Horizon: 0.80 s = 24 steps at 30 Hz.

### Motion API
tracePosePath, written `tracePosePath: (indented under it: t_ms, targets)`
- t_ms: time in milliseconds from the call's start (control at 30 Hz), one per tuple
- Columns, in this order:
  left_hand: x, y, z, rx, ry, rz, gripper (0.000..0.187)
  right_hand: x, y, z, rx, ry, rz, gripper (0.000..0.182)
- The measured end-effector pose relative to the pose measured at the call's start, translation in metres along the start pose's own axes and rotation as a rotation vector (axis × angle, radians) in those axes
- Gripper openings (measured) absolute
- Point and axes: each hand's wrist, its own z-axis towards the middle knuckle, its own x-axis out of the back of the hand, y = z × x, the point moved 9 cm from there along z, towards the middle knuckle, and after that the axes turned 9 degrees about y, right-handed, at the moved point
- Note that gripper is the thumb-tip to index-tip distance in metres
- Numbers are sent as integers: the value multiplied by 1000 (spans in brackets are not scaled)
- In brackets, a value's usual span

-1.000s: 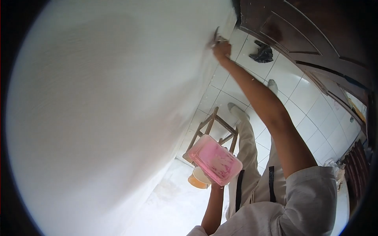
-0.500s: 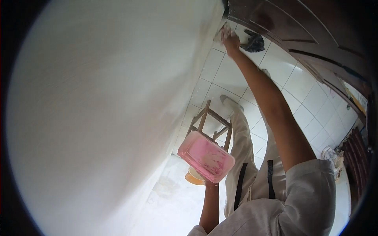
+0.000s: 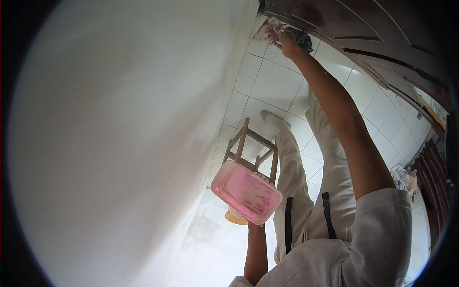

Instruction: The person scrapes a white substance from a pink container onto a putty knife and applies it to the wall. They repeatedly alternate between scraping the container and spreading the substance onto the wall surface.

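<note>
My left hand, mostly hidden, is closed on a pink plastic tub [image 3: 246,191] from beneath; some fingers [image 3: 265,179] show at its far rim. Whitish putty is smeared over the tub's inside. Stretched far forward, my right hand [image 3: 287,43] grips a putty scraper [image 3: 270,31] with a reddish face covered in white smears. The scraper is close beside the foot of the white wall [image 3: 143,119], near the dark panelled door.
A wooden stool [image 3: 260,138] stands beyond the tub, near my leg. An orange-rimmed bucket [image 3: 235,217] shows partly under the tub. A black plastic bag [image 3: 302,40] lies behind my right hand by the brown door [image 3: 363,24]. Pale tiles [image 3: 277,86] cover the floor.
My right hand has turned the scraper so its smeared reddish face shows, and moved slightly away from the wall, overlapping the black bag. The tub has shifted slightly left in view.
</note>
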Motion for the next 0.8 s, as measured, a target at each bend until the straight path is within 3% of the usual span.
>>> tracePosePath:
  t_ms: [33,67,133,167,233,267,300,333,367,400,467,500,567,600,667,700,800]
  targets:
    - [0,4,1,-46,30,71,65,5,5,18,39,124,-6,24]
    - [-3,5,3,-54,32,78,65,-10,16,38,34,120,3,24]
    - [-2,0,7,-33,57,16,64,-39,11,61,281,311,-319,24]
    - [6,-1,12,-33,46,77,70,-67,-1,45,422,435,-708,24]
    - [30,-5,16,22,111,-11,70,-112,-14,-16,556,556,-843,29]
    - [42,-10,15,65,184,-101,70,-118,-12,-52,550,546,-582,34]
    - [42,-11,14,75,176,-103,70,-122,-1,-95,734,695,-468,37]
    - [34,-13,16,123,92,-178,70,-125,7,-139,743,594,-392,38]
    - [25,-14,16,170,11,-253,70,-127,26,-173,883,617,-553,36]
    - [23,-16,16,177,4,-255,70,-119,42,-201,823,381,-474,36]
    - [25,-1,13,-61,46,236,71,-100,69,-244,527,-35,-481,35]
    - [18,0,10,-65,37,234,71,-83,68,-247,537,-38,-479,35]
    - [-16,-7,2,103,-177,-99,51,-63,78,-254,615,-287,-100,36]
    - [-20,-8,-1,100,-184,-99,51,-37,87,-229,593,-133,-134,35]
    - [-15,-7,-3,43,-122,-58,50,4,63,-164,283,117,-1048,39]
    - [-12,-12,0,42,-123,-52,50,22,60,-114,288,229,-1149,40]
    - [4,-5,14,28,-115,-3,53,33,3,8,590,579,-936,44]
